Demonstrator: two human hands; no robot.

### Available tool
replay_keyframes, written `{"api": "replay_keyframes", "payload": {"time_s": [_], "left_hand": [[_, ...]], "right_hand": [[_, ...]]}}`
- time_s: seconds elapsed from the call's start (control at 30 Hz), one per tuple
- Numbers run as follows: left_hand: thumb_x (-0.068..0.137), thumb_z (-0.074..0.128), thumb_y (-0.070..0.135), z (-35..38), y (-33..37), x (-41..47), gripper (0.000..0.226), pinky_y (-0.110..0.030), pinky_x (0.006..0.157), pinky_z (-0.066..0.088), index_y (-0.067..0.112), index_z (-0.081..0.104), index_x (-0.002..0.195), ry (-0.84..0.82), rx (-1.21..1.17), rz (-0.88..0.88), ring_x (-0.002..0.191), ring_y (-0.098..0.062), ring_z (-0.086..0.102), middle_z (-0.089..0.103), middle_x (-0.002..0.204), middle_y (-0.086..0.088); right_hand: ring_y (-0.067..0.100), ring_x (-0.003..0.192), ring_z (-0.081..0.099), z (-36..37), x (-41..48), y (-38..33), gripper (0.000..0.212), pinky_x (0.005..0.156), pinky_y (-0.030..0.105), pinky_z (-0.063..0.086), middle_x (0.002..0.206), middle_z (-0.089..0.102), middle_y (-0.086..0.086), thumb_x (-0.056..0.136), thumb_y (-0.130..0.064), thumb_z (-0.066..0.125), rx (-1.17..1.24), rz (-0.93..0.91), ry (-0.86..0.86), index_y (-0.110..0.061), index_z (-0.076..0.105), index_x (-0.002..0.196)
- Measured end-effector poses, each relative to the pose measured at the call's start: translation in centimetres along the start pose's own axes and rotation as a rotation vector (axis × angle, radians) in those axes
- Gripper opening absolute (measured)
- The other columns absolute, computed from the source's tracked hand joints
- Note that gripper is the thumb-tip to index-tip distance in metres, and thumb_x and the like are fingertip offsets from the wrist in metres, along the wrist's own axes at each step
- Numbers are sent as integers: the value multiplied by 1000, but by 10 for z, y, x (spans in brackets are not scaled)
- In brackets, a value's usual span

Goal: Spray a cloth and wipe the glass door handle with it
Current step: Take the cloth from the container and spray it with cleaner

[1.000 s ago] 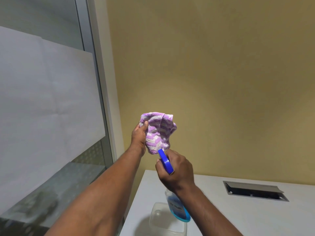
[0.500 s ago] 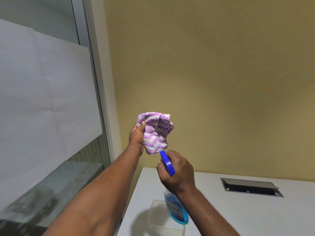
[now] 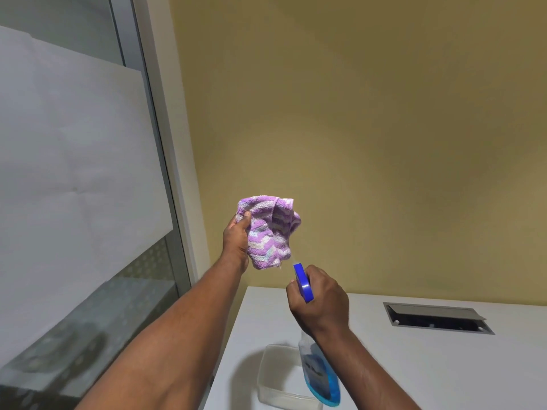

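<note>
My left hand (image 3: 236, 236) holds up a bunched purple and white zigzag cloth (image 3: 268, 232) in front of the yellow wall. My right hand (image 3: 318, 303) grips a spray bottle (image 3: 318, 375) of blue liquid by its neck, its blue nozzle head (image 3: 302, 282) pointing up at the cloth's lower edge, a short gap between them. A faint mist shows at the nozzle tip. The glass door (image 3: 74, 173) with a frosted panel fills the left side. Its handle is out of view.
A white table (image 3: 414, 365) lies below my right arm, with a clear plastic container (image 3: 278, 377) near its front left corner and a grey cable hatch (image 3: 435, 318) at the right. The grey door frame (image 3: 165, 143) stands between the glass and the wall.
The nozzle has drawn back a little from the cloth, which it was touching before. Both hands sit slightly lower and to the right in view. A faint spray now shows.
</note>
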State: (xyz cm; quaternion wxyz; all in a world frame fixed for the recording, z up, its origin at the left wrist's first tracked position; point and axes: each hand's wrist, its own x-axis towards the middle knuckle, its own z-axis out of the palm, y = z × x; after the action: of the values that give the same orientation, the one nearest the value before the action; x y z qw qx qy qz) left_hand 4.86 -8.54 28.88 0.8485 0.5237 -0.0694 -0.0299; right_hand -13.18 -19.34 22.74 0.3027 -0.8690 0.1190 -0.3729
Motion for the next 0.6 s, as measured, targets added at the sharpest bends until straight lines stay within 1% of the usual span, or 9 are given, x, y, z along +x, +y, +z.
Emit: {"api": "replay_keyframes", "payload": {"time_s": [0.1, 0.23, 0.3, 0.47, 0.53, 0.6], "left_hand": [[105, 60, 24, -1, -6, 9, 24, -60, 94, 58, 13, 68, 124, 14, 4, -21, 105, -39, 73, 75, 119, -20], [104, 60, 24, -4, -19, 20, 19, -58, 93, 58, 15, 69, 119, 12, 1, -48, 99, -36, 73, 75, 119, -21], [104, 61, 24, -7, -30, 27, 17, -59, 94, 58, 16, 69, 116, 11, 4, -70, 98, -35, 73, 75, 119, -20], [104, 61, 23, -23, -75, 44, 20, -61, 93, 58, 14, 69, 120, 33, 14, -141, 101, -38, 74, 75, 119, -21], [104, 62, 23, -30, -96, 50, 24, -63, 95, 57, 11, 68, 123, 49, 14, -178, 107, -43, 73, 75, 119, -22], [104, 62, 23, -38, -118, 57, 23, -64, 95, 57, 12, 68, 123, 63, 27, -219, 109, -44, 72, 74, 119, -22]], "right_hand": [[13, 47, 40, 10, -1, 12, 28, 47, 25, 26, 55, 46, -3, 75, -51, 38, -21, 31, -44, -26, 34, 63], [14, 50, 43, 28, 0, 29, 28, 48, 24, 31, 57, 47, -4, 79, -49, 48, 6, 76, -28, -26, 37, 66], [14, 51, 44, 38, 4, 37, 29, 48, 22, 31, 60, 47, -5, 82, -50, 52, 2, 85, -18, -28, 38, 69], [5, 53, 46, 66, 11, 62, 34, 50, 16, 24, 63, 47, -11, 85, -64, 51, -31, 109, -5, -34, 40, 75], [7, 56, 49, 79, 12, 75, 40, 50, 17, 27, 68, 49, -11, 85, -71, 52, -35, 137, -19, -33, 42, 77], [11, 60, 51, 94, 11, 90, 46, 50, 20, 30, 74, 51, -9, 83, -76, 54, -45, 167, -45, -31, 44, 80]]}}
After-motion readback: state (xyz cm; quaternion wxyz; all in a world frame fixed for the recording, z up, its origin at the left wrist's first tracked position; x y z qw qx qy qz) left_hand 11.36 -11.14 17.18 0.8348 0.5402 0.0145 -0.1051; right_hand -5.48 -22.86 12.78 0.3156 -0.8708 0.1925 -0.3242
